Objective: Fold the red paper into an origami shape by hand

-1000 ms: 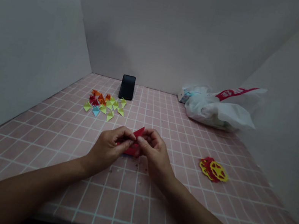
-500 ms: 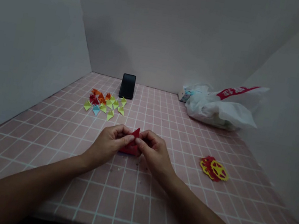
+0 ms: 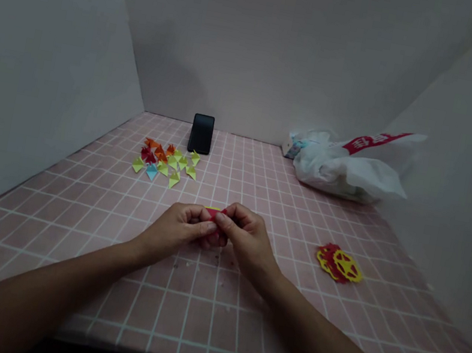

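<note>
While both thumbs press in against curled fingertips, the left hand (image 3: pixel 176 228) and the right hand (image 3: pixel 248 236) pinch a small red paper piece (image 3: pixel 213 212) between them, fingers nearly closed and almost meeting at the middle. The red paper piece sits near the centre of the table, in front of the person; most of it is hidden by the fingers, and a thin yellow edge (image 3: pixel 212 207) shows just beyond it, though whether that belongs to the same piece cannot be told. Judged by the two-handed pinch, a crease or fold is being worked and this piece looks unfinished; how many folds remain cannot be seen. Beyond the left hand lies a cluster of folded paper shapes (image 3: pixel 174 179) in yellow-green, orange, red and light blue, which appear complete. Off to the right, well apart from the hands, red and yellow cut-outs (image 3: pixel 347 266) overlap in a pile, the top yellow one with a star-like pattern. Farther back, a dark-faced device (image 3: pixel 201 134) leans upright, with no brand legible. A white plastic bag (image 3: pixel 341 174) rests against a patterned box (image 3: pixel 289 146); its red band (image 3: pixel 376 143) carries white characters, too skewed and partial to read.
</note>
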`<state>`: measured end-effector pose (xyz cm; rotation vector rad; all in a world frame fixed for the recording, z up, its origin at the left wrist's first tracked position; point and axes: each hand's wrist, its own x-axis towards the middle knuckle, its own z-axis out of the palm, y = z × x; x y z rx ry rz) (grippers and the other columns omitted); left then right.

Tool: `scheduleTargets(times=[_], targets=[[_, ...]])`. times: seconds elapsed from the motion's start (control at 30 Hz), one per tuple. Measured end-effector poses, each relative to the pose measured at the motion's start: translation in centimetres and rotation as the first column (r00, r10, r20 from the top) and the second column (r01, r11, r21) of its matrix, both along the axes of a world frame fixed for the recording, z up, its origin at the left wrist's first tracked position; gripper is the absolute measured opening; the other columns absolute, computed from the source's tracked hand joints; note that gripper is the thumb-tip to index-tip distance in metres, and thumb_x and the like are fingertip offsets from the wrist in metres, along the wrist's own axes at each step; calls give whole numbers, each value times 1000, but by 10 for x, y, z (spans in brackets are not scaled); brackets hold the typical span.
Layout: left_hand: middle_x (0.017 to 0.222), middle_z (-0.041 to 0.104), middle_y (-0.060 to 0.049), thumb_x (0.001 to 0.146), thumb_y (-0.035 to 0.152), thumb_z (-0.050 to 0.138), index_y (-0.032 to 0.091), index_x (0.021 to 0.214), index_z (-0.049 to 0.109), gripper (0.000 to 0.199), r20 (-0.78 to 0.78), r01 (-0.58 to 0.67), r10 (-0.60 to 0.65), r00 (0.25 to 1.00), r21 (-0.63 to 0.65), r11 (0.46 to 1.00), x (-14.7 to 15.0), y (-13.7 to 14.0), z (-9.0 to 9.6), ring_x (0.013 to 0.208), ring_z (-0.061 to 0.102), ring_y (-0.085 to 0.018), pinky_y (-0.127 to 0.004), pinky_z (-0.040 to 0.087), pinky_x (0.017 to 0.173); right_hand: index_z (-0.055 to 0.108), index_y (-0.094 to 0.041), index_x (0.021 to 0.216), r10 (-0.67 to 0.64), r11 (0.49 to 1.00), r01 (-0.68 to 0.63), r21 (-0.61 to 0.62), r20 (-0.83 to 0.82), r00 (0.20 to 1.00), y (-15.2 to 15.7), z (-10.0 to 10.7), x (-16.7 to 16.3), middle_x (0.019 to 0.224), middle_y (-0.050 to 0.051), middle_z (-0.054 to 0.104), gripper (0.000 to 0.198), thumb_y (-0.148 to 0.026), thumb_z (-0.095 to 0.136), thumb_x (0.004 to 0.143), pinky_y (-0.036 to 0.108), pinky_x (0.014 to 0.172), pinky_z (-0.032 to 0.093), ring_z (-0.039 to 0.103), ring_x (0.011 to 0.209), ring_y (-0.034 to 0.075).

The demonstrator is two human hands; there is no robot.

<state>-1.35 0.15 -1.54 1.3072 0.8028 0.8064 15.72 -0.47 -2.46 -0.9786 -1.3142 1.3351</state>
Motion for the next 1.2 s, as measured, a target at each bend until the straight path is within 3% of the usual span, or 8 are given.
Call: scheduleTargets(times=[0.1, 0.33, 0.57, 0.63, 0.73, 0.97, 1.2], targets=[[80, 74, -5, 86, 35, 67, 16, 75, 70, 22, -28, 13, -13, 1000, -2, 1000, 0, 1, 0, 68, 65, -13, -25, 51, 68, 57, -20, 70, -34, 999, 33, 30, 24, 999, 0, 0, 1, 59, -3, 56, 26, -39, 67, 86, 27, 53, 40, 50, 54, 12], [59, 59, 1, 85, 41, 63, 18, 65, 57, 31, -148, -33, 42, 988, 64, 997, 4, -3, 0, 53, 53, -11, -23, 43, 54, 54, -21, 69, -136, 987, 128, 98, 77, 988, -3, 0, 0, 61, -3, 54, 27, -38, 64, 88, 27, 54, 39, 48, 57, 13], [54, 54, 2, 90, 43, 57, 19, 65, 53, 35, -225, -21, 60, 973, 170, 985, 3, -6, 0, 49, 50, -11, -22, 38, 50, 53, -21, 68, -173, 983, 170, 69, 43, 984, -1, 1, 0, 59, -4, 51, 29, -38, 66, 87, 27, 53, 37, 46, 55, 12], [65, 62, -1, 87, 41, 61, 17, 70, 60, 30, -196, -33, 71, 978, 187, 982, 3, -5, 1, 57, 55, -12, -24, 42, 55, 53, -21, 67, -142, 989, 141, 41, 32, 989, 1, -1, 1, 59, -4, 51, 29, -39, 67, 86, 26, 52, 37, 46, 54, 12], [84, 70, -4, 80, 37, 71, 16, 89, 66, 23, -75, -64, 71, 995, 96, 993, 3, -2, -1, 71, 63, -15, -26, 48, 65, 55, -21, 68, -87, 996, 86, 17, 49, 995, 5, -3, 2, 59, -4, 52, 27, -38, 68, 84, 25, 50, 38, 46, 54, 12], [78, 70, -1, 75, 27, 76, 15, 85, 65, 19, 72, -82, 85, 994, -42, 996, 3, 1, -7, 71, 67, -14, -29, 52, 74, 55, -21, 71, -23, 1000, 23, -14, 0, 1000, 5, -7, -1, 58, -4, 55, 32, -46, 61, 91, 25, 50, 39, 51, 50, 11], [78, 71, -2, 85, 32, 71, 15, 85, 65, 18, 71, -122, 121, 990, -1, 993, 3, -2, -6, 72, 68, -14, -28, 54, 74, 56, -21, 77, 1, 1000, -1, 23, 8, 1000, 2, -5, -3, 62, -4, 56, 30, -46, 60, 92, 25, 52, 43, 53, 53, 11]])
